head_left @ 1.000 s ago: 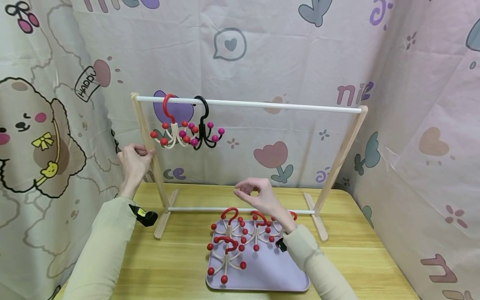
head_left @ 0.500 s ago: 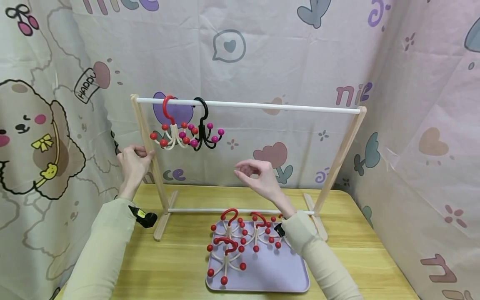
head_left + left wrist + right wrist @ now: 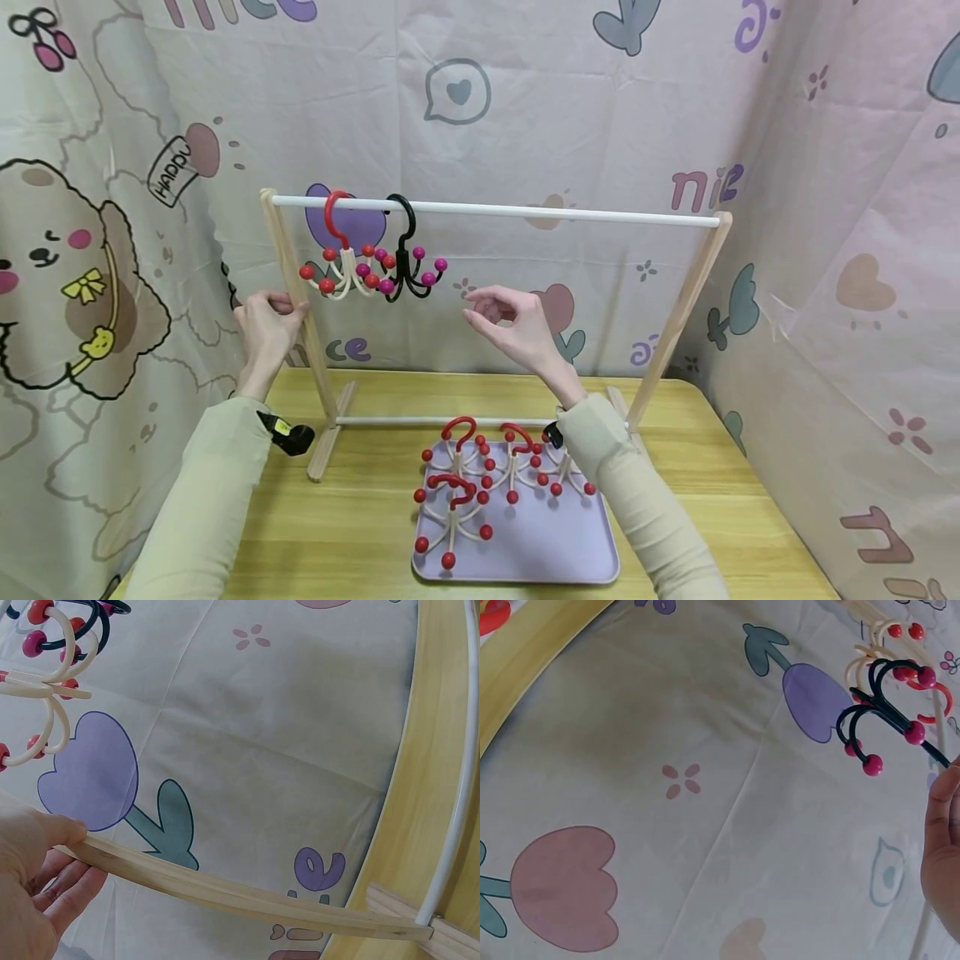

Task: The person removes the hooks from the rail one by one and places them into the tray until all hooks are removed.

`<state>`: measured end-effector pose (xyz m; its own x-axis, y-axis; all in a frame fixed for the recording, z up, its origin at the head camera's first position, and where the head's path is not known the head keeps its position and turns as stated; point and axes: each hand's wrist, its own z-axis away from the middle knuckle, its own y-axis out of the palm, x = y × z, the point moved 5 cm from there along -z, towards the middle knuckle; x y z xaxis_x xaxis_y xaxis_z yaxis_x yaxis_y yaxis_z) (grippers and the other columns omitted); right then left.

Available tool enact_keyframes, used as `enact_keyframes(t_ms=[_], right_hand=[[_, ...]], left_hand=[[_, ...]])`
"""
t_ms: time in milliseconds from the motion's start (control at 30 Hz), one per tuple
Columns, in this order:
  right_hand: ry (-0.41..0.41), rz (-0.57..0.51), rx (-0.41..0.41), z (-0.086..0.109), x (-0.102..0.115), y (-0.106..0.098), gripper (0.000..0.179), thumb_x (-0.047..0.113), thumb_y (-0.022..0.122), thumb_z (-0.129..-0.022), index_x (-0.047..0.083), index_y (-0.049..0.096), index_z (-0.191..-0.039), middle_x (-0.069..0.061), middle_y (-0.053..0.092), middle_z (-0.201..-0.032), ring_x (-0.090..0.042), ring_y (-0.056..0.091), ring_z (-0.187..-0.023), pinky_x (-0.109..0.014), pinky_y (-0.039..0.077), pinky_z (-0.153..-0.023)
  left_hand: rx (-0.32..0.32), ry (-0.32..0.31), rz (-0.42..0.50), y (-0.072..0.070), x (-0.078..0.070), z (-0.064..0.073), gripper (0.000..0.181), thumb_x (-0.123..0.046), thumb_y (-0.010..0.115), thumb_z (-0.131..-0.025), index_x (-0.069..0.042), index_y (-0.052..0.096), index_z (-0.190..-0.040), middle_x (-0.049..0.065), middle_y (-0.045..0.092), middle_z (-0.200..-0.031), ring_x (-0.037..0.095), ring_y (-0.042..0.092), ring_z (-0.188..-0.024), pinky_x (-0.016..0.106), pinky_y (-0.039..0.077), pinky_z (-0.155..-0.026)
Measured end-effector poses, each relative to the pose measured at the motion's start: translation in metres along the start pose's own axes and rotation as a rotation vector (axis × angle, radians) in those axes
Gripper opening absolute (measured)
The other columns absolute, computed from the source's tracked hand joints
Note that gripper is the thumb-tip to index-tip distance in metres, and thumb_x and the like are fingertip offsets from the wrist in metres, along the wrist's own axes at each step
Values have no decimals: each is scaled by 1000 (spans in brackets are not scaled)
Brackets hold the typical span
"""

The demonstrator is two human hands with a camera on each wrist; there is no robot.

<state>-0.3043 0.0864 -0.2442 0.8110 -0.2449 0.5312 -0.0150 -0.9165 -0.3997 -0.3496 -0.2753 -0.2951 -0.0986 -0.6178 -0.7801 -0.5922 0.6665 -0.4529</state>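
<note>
My left hand pinches the left wooden post of a rack between thumb and fingers. Above that hand, a white claw hanger with a red hook and red balls hangs from the rack's white top rail. Beside it on the rail is a black claw hanger with magenta balls. My right hand is in the air to the right of the black hanger, fingers loosely bent, thumb apart from them, holding nothing. In the right wrist view only part of this hand shows, at the right edge.
On the wooden table, a lilac tray carries several white claw hangers with red hooks, among them a front one. The right sleeve partly covers one. A lower white bar joins the rack's feet. Printed curtains surround the table.
My right hand has risen from above the tray to roughly the height of the hanging claws. The left hand stays on the post, and both hung hangers keep their places.
</note>
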Motion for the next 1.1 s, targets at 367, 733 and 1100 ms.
enact_keyframes(t_ms=[367,733,1100], right_hand=[[132,-2,-34,-16,-8,6,24,5,74,-89,-3,72,-111,-21,71,-89,-13,61,-71,-17,49,-67],[192,-68,-53,-41,-10,13,23,11,73,-90,1,72,-111,-15,70,-89,-7,61,-66,-19,50,-63],[231,-95,-76,-64,-10,22,23,13,73,-91,3,72,-111,-12,70,-87,-7,62,-59,-24,50,-53]], left_hand=[[-20,10,0,1,0,2,31,-17,71,-92,9,67,-108,28,67,-103,41,51,-119,47,38,-97],[-46,26,-34,-2,-1,0,32,-19,71,-92,8,68,-108,27,69,-101,40,59,-106,31,39,-77],[-21,25,-38,0,1,-2,33,-20,70,-92,9,68,-110,28,68,-103,40,58,-109,30,39,-75]])
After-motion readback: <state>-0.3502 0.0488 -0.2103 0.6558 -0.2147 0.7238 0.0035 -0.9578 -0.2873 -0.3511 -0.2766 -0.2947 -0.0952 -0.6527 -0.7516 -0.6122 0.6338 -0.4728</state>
